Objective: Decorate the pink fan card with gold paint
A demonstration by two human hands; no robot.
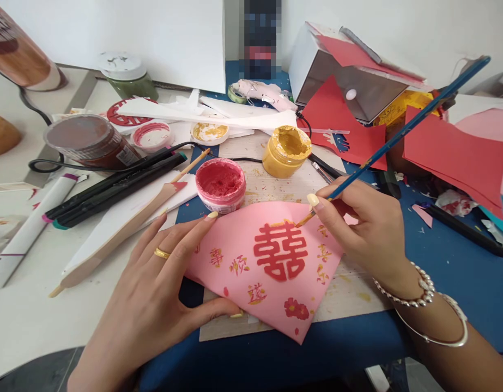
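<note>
- The right hand [363, 234] was closed in a firm pinch, its fingertips pressed together around a thin blue-handled paintbrush [402, 130].
- From that pinch the brush's shaft rose up and to the right, while its short end angled down and left, with a gold-tinged tip [298, 222] that appeared to touch the paper.
- The pink paper sheet [230, 242] lay just below and left of the pinch, its long axis running roughly side to side and one corner pointing toward the person.
- The right hand was nearer the brush's contact point, near the sheet's upper edge, just above a red double-happiness character [280, 251].
- The left hand [153, 288] was on the far side of the sheet from the pinch, spread open and resting on the paper, holding nothing; a gold ring [162, 253] circled one finger.
- Small gold characters [240, 264] were scattered around the red one.
- Ahead of the pinch stood an open jar of red paint [220, 185] and an open jar of gold paint [286, 152].
- Further left lay black markers [112, 188], and beneath the sheet was a paint-flecked cardboard board [349, 288].
</note>
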